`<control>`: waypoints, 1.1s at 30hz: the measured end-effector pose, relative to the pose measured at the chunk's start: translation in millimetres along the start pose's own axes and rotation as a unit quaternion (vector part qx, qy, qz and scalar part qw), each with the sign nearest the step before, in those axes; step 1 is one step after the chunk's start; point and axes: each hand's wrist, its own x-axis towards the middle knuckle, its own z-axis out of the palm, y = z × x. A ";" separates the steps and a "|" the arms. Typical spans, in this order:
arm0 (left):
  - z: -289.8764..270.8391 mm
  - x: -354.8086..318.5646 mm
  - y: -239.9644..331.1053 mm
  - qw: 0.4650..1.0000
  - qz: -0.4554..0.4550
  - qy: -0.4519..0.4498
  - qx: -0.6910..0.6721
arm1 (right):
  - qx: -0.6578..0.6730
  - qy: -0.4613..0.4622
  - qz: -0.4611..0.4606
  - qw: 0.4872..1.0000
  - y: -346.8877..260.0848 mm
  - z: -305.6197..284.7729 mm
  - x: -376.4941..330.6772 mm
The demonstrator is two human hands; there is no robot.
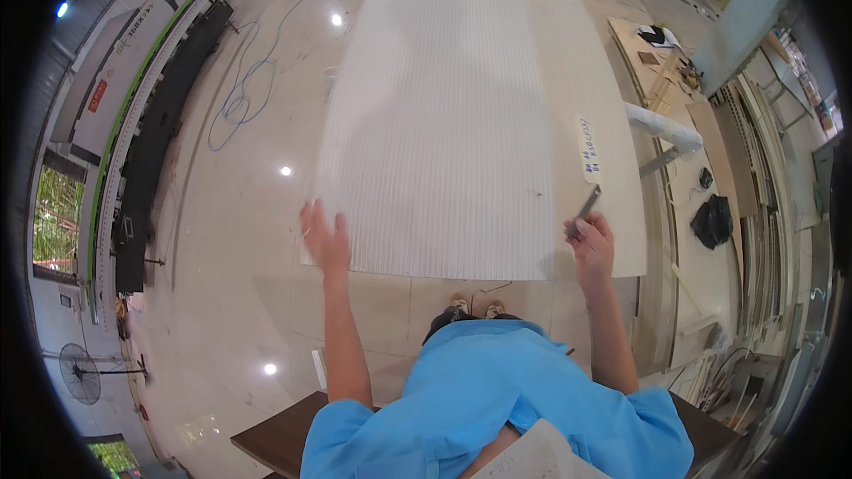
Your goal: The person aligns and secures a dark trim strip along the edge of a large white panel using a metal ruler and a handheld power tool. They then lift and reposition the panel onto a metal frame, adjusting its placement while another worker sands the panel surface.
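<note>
A large pale panel (pixel 444 142) with fine lengthwise ribs stretches away in front of me, a smooth strip along its right side. My left hand (pixel 327 238) is at the panel's near left corner, fingers spread and slightly blurred, holding nothing. Over the smooth strip near the right corner, my right hand (pixel 593 244) is closed around a slim dark tool that looks like a utility knife (pixel 587 203). Its tip points away from me, toward a white label (pixel 586 151) with blue handwriting. Whether the tip touches the panel, I cannot tell.
A long machine (pixel 146 115) runs along the left wall. Blue hose (pixel 240 98) lies coiled on the glossy floor. To the right, a wrapped roll (pixel 666 129) juts out beside a workbench (pixel 688 248) bearing a black bag (pixel 713 222). Stacked boards (pixel 754 231) stand farther right.
</note>
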 end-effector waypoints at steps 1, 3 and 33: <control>10.1 14.3 32.4 0.997 0.080 0.000 -0.017 | 0.008 -0.018 -0.011 1.000 -0.2 3.5 1.3; 30.1 31.8 95.7 0.995 0.049 -0.080 0.030 | 0.011 -0.029 -0.048 0.998 -4.2 1.8 -0.4; -75.8 56.0 -75.6 0.770 0.549 -0.323 0.039 | -0.224 0.404 -0.207 0.863 109.6 -12.4 -115.4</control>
